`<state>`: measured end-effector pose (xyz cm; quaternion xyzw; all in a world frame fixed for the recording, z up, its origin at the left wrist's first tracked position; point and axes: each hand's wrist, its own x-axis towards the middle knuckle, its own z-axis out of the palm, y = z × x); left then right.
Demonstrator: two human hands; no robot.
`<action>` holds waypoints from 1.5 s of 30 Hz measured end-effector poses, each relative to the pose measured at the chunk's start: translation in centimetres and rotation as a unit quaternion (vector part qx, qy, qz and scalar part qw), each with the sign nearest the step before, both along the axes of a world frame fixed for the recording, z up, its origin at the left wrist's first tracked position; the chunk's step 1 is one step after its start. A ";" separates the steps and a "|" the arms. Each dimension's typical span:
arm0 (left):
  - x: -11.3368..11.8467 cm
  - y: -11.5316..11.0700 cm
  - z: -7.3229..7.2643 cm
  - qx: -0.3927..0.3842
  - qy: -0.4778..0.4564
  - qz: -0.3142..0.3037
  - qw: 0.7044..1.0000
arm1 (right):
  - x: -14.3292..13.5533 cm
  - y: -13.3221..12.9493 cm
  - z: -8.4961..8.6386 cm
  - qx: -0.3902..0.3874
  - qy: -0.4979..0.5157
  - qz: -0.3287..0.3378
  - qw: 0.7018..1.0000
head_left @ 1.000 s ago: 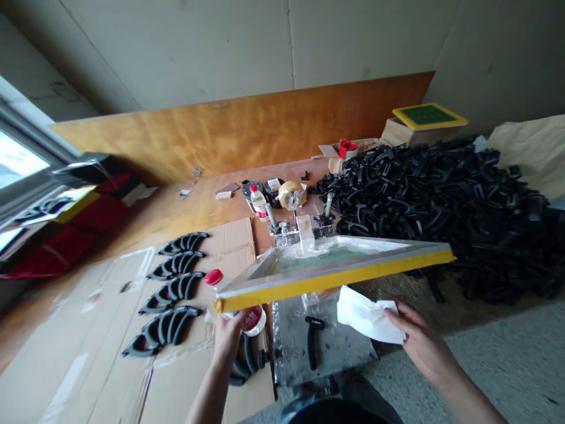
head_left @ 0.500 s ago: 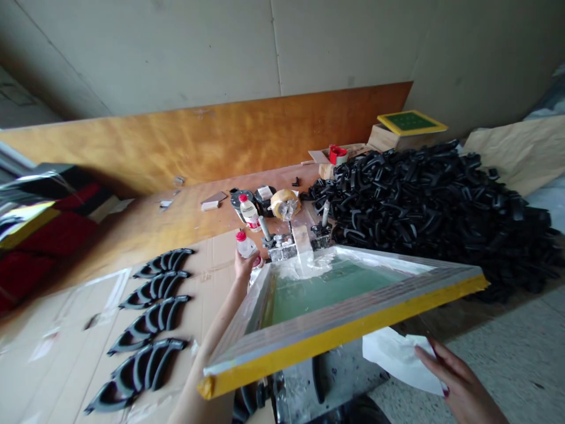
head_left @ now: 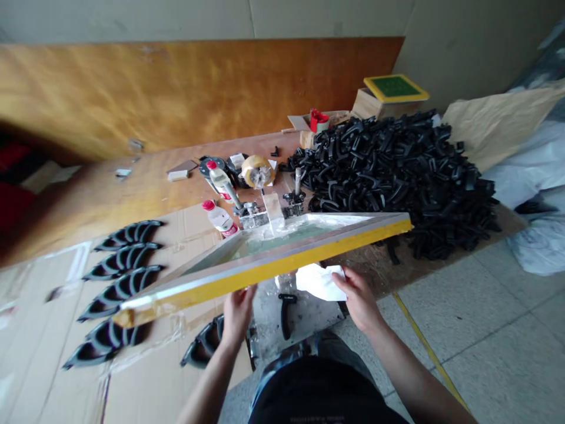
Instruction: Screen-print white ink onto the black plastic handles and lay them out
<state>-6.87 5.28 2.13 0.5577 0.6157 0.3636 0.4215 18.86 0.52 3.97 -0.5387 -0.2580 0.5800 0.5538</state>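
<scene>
My right hand [head_left: 362, 300] pinches a white tissue [head_left: 320, 281] between thumb and fingers, below the front edge of a screen printing frame [head_left: 265, 268]. The frame is tilted up, with yellow tape along its front. My left hand [head_left: 238, 315] is under that front edge, and its fingertips are partly hidden there; whether it grips the frame I cannot tell. Between and below my hands, a curved black plastic handle [head_left: 286, 315] lies on the grey metal base [head_left: 269, 330]. Behind the frame stands a clear bottle [head_left: 219, 218] with a red cap, apart from both hands.
Rows of black handles [head_left: 121, 291] lie on cardboard at the left. A large heap of black parts [head_left: 388, 171] covers the right side. A second red-capped bottle [head_left: 219, 179] and a tape roll [head_left: 258, 171] stand behind the clamp. A wooden board [head_left: 198, 94] lines the back.
My left hand has let go of the red-capped bottle and come back under the frame's front edge. My right hand has moved inward with the tissue. The view has shifted downward.
</scene>
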 end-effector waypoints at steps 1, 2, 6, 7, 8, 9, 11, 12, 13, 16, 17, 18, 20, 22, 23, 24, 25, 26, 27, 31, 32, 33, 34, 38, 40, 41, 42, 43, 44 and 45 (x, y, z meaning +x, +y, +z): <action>1.1 -1.8 0.1 -0.017 -0.038 -0.023 0.999 | -0.7 0.2 0.1 0.006 0.011 0.028 1.000; 2.3 -3.5 0.1 -0.035 -0.085 -0.051 0.994 | -1.4 0.3 0.1 0.009 0.019 0.058 0.998; 7.1 -7.5 0.2 -0.078 -0.260 -0.065 0.960 | -3.3 -0.4 0.0 0.000 -0.024 0.158 0.987; 8.0 -7.9 0.1 -0.083 -0.285 -0.051 0.953 | -3.4 -0.7 -0.3 0.008 -0.065 0.162 0.985; 8.5 -8.2 0.1 -0.088 -0.302 -0.041 0.949 | -3.4 -1.1 -0.6 0.021 -0.111 0.157 0.981; 8.9 -8.5 0.0 -0.093 -0.309 -0.039 0.946 | -3.3 -1.5 -1.0 0.037 -0.152 0.149 0.976; 9.0 -8.9 -0.1 -0.110 -0.296 -0.073 0.946 | -2.5 -2.3 -2.1 0.040 -0.192 0.149 0.969; 8.9 -9.2 -0.2 -0.119 -0.275 -0.101 0.949 | -2.0 -2.6 -2.6 0.024 -0.193 0.159 0.968; 8.5 -9.5 -0.3 -0.125 -0.240 -0.123 0.955 | -1.3 -2.7 -3.2 0.001 -0.193 0.169 0.966; 7.1 -10.0 -1.2 -0.091 -0.032 -0.096 0.991 | 0.4 -2.0 -4.4 -0.016 -0.261 0.159 0.952; 6.6 -10.0 -1.7 -0.066 0.060 -0.060 0.994 | 0.6 -1.4 -4.6 0.007 -0.296 0.155 0.942; 6.2 -10.0 -2.2 -0.042 0.149 -0.023 0.988 | 0.6 -0.5 -4.9 0.038 -0.324 0.160 0.932; 5.5 -9.6 -3.3 -0.021 0.285 0.013 0.958 | -0.6 1.3 -5.5 0.110 -0.354 0.197 0.908; 5.3 -9.3 -4.4 -0.041 0.355 0.009 0.934 | -2.7 3.0 -6.2 0.175 -0.377 0.249 0.875; 5.3 -9.1 -4.9 -0.056 0.371 0.000 0.927 | -3.9 3.6 -6.7 0.198 -0.396 0.273 0.854; 5.4 -9.1 -5.3 -0.067 0.381 -0.007 0.922 | -5.0 4.2 -7.1 0.208 -0.422 0.294 0.832; 5.5 -9.0 -5.6 -0.073 0.387 -0.011 0.919 | -6.0 4.6 -7.5 0.205 -0.452 0.314 0.810; 5.5 -9.1 -5.9 -0.075 0.392 -0.012 0.917 | -6.6 4.8 -7.9 0.189 -0.481 0.332 0.789; 5.6 -9.1 -6.2 -0.073 0.398 -0.009 0.914 | -6.9 5.0 -8.2 0.166 -0.509 0.350 0.769; 5.6 -9.4 -7.0 -0.053 0.418 0.002 0.907 | -5.4 5.1 -8.3 0.087 -0.577 0.420 0.695; 5.6 -9.5 -7.2 -0.045 0.420 0.002 0.906 | -4.8 5.1 -8.2 0.077 -0.585 0.434 0.681; 5.5 -9.5 -7.3 -0.037 0.422 0.001 0.906 | -4.4 5.1 -8.0 0.070 -0.590 0.444 0.671; 5.4 -9.5 -7.5 -0.029 0.423 0.000 0.906 | -4.2 5.2 -7.9 0.063 -0.593 0.451 0.664; 5.2 -9.6 -7.9 -0.015 0.428 -0.006 0.903 | -5.5 5.6 -7.6 0.060 -0.612 0.445 0.651; 5.2 -9.6 -8.0 -0.013 0.427 -0.005 0.904 | -6.3 5.7 -7.5 0.065 -0.617 0.441 0.649; 5.2 -9.7 -8.0 -0.011 0.426 -0.004 0.905 | -6.4 5.8 -7.4 0.066 -0.616 0.443 0.648; 5.2 -9.7 -8.0 -0.009 0.425 -0.003 0.905 | -6.3 5.8 -7.3 0.064 -0.613 0.449 0.647; 5.2 -9.7 -8.0 -0.006 0.425 -0.002 0.905 | -5.9 5.8 -7.1 0.062 -0.610 0.458 0.644; 5.2 -9.7 -8.0 -0.002 0.425 -0.001 0.905 | -5.3 5.7 -6.8 0.058 -0.608 0.467 0.639; 5.2 -9.7 -8.0 0.000 0.425 0.000 0.905 | -4.7 5.7 -6.5 0.053 -0.608 0.478 0.632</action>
